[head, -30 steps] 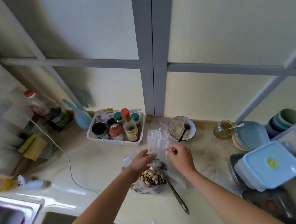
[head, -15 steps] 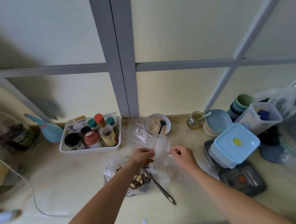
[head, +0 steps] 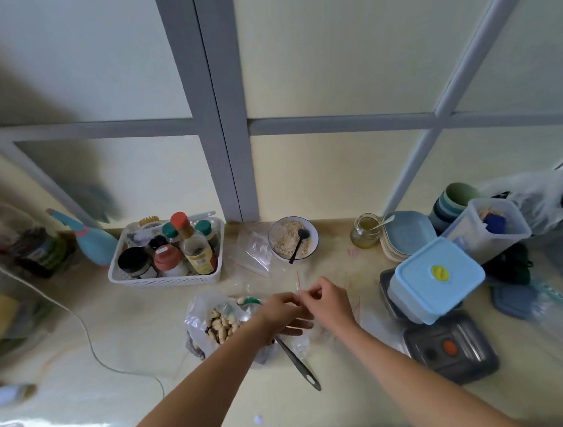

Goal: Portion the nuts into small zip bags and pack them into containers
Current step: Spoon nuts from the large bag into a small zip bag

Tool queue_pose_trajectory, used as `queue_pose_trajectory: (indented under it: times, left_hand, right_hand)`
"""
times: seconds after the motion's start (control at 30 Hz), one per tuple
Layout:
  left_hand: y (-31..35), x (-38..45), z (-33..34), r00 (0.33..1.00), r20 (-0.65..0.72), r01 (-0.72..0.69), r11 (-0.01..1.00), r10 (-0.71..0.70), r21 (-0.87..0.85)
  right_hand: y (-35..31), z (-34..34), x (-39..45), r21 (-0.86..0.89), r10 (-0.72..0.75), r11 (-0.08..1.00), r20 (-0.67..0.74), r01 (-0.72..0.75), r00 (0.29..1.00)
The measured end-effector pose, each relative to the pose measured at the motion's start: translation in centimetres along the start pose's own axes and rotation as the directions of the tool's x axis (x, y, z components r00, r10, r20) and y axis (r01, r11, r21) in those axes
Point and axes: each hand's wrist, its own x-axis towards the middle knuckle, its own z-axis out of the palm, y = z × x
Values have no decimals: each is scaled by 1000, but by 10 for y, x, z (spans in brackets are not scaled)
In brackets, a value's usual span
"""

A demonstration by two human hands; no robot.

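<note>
Together, hands (head: 304, 302) at zip bag (head: 299, 285)

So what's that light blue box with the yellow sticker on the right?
The light blue box looks like a square plastic food container with rounded corners. Its lid is on, with a round yellow sticker near the middle. It sits tilted, propped on a dark grey tray at the right of the counter. Neither hand touches it. What is inside cannot be seen.

Left hand (head: 284, 311), right hand (head: 330, 303): both bare, no gloves, rings, watch or bands visible. Forearms bare up to frame edge; no sleeves in view.
</note>
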Motion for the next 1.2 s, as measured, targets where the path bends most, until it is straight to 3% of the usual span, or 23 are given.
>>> queue_pose_trajectory:
  times: [0.23,0.53,0.7,0.9,1.03,1.2]
  left_hand:
    - [-3,-26,-13,990,-33,-133,988,135,80]
    - [-1,-56,-56,990,-110,-88,995,93,52]
    - [-8,-60,-81,936,-307,-172,985,173,32]
    - [-6,-66,-91,963,-214,-188,978,165,-93]
    - [-14,-67,-97,977,-133,-187,972,168,-141]
    - [-18,-74,-92,975,-142,-181,981,169,-74]
  right_hand:
    - [-16,11,-16,-111,-191,975,18,192,981]
    - [-46,35,-27,-179,-298,934,90,309,950]
    - [-61,50,-33,-175,-345,916,118,362,931]
    - [-68,61,-41,-81,-381,920,56,385,923]
    - [-65,53,-41,-7,-350,935,138,355,926]
    - [-63,56,-43,-115,-311,944,1,309,950]
